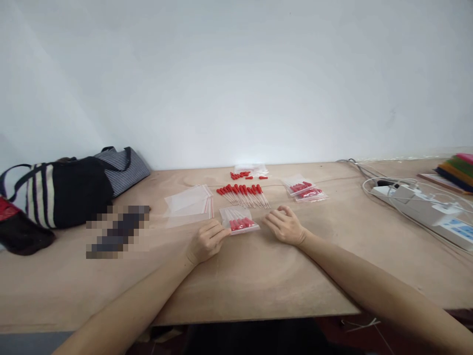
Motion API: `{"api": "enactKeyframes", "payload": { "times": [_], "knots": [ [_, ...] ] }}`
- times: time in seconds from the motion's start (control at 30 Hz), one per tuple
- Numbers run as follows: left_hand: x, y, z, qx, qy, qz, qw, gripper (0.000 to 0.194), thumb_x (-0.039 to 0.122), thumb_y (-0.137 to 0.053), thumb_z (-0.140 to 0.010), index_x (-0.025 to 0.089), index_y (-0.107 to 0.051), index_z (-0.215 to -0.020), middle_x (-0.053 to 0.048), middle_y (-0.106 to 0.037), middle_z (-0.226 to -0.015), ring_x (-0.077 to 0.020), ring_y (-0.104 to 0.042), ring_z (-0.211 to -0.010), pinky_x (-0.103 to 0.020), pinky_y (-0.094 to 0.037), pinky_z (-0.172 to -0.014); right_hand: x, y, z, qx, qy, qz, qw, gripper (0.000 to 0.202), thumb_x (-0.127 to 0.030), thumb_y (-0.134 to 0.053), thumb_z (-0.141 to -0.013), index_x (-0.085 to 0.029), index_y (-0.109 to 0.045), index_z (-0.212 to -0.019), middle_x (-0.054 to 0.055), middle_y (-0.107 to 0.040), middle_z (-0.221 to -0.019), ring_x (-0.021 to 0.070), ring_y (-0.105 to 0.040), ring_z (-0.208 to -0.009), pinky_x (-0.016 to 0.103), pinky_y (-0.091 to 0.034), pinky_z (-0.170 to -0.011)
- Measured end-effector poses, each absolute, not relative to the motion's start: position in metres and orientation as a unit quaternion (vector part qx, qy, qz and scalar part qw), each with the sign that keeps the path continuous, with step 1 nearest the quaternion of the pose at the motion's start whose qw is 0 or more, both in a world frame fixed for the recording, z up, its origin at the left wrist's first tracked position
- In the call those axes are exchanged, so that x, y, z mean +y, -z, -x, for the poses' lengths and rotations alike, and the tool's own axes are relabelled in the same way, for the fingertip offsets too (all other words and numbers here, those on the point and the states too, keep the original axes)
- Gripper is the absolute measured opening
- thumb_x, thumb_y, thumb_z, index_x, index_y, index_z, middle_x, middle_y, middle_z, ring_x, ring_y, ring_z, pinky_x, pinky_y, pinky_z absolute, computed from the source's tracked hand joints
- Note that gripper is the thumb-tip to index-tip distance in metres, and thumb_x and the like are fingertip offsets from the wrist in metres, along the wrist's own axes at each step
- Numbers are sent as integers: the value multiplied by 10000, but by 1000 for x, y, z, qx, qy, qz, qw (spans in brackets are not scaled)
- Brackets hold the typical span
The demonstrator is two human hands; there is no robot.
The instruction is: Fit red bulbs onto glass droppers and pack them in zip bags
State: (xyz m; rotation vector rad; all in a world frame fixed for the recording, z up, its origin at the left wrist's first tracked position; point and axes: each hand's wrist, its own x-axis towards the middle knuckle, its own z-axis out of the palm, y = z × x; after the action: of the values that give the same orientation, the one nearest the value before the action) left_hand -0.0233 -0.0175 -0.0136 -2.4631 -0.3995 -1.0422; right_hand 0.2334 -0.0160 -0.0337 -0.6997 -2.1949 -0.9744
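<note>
A small clear zip bag (240, 214) lies in front of me, with several red-bulbed droppers (242, 224) inside, their bulbs toward its near edge. My left hand (209, 240) is closed, pinching the bag's near left corner between thumb and fingers. Just right of the bag, my right hand (284, 227) rests on the table with loosely bent, parted fingers. Nothing shows in it. Behind the bag, a row of loose droppers (244, 191) lies with red bulbs pointing away and pale thin stems toward me.
Flat clear bags (190, 203) lie on the left. Filled bags (305, 190) lie right. Loose red bulbs (240, 175) and another clear bag (254, 169) are near the wall. A black bag (79, 190) sits far left; a white power strip (424, 207) with cables is at right.
</note>
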Motion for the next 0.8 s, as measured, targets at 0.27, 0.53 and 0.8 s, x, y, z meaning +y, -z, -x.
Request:
{"api": "enactKeyframes", "payload": {
  "times": [0.27,0.53,0.8],
  "knots": [
    [-17,15,19,-129,373,895,207,67,93,-515,-731,159,-526,-738,-8,-569,-578,-117,-492,-545,-259,-440,-540,-23,29,-229,-875,179,316,320,278,-393,-475,-780,-150,-565,-881,66,-592,-817,151,-495,-721,300,-319,-664],
    [-16,9,14,-88,328,914,224,91,114,-523,-759,149,-549,-839,-28,-617,-674,-129,-544,-608,-272,-452,-566,-30,36,-199,-887,148,293,326,199,-259,-433,-816,-200,-611,-882,29,-629,-899,118,-555,-704,242,-380,-595],
    [-16,14,8,-59,345,909,226,87,68,-511,-766,144,-550,-779,-6,-606,-614,-123,-534,-579,-265,-438,-555,-36,32,-192,-884,105,324,319,249,-290,-425,-829,-254,-594,-1009,17,-621,-960,117,-580,-770,225,-427,-628]
  ]
}}
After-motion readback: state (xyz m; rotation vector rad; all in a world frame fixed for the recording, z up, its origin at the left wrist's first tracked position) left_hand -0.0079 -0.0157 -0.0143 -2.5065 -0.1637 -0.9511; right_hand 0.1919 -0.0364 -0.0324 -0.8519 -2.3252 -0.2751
